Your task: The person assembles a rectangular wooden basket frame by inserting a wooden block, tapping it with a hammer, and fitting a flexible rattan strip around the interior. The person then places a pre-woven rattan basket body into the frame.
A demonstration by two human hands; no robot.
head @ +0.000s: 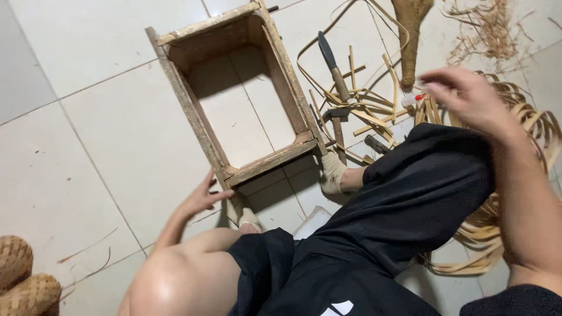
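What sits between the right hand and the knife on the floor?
Between the right hand and the knife lie loose bamboo strips scattered flat on the tiles, nothing taller. The hand hovers above them, open and holding nothing. The left hand rests by the wooden frame, well clear.

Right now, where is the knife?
In the head view the knife lies on the tiled floor at upper centre, just right of the wooden frame, among bamboo strips, left of the right hand.
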